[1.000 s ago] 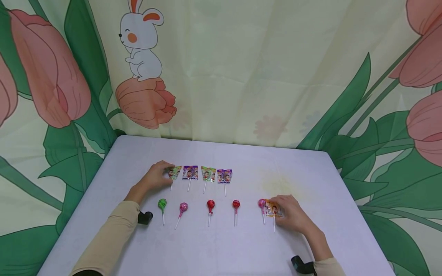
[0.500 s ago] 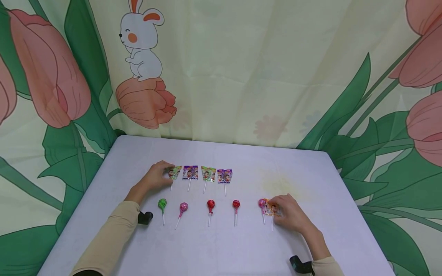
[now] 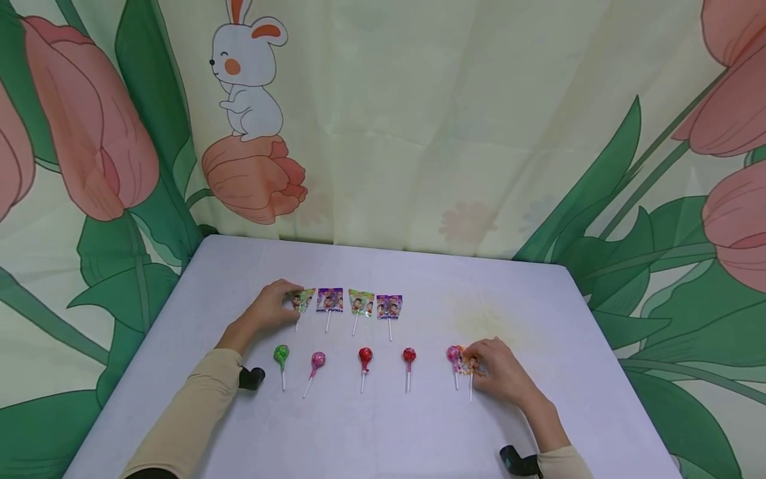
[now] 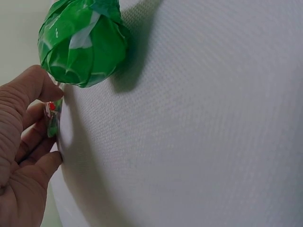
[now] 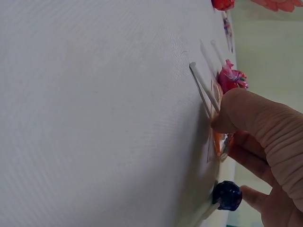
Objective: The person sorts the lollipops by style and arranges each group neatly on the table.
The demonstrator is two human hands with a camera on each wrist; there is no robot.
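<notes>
At the left end of the back row, my left hand [image 3: 270,307] grips a flat lollipop in a green printed wrapper [image 3: 307,299], its fingers covering the wrapper's left side. Over at the right, the thumb and fingers of my right hand [image 3: 499,372] pinch a flat lollipop in an orange wrapper [image 3: 474,363]. Its white stick points toward the near edge. A pink ball lollipop [image 3: 453,354] lies right against the orange wrapper's left side. Below the right hand in the right wrist view is a dark blue ball lollipop [image 5: 227,195], hidden in the head view.
Flat lollipops in purple [image 3: 330,299], green [image 3: 362,302] and purple [image 3: 389,307] wrappers continue the back row. The front row holds green [image 3: 281,354], pink [image 3: 318,360] and two red ball lollipops [image 3: 366,356]. A printed curtain [image 3: 389,133] hangs behind the white table [image 3: 335,439].
My right hand has shifted slightly left with the orange-wrapped lollipop, closer in to the pink ball lollipop. The left hand has stayed in place.
</notes>
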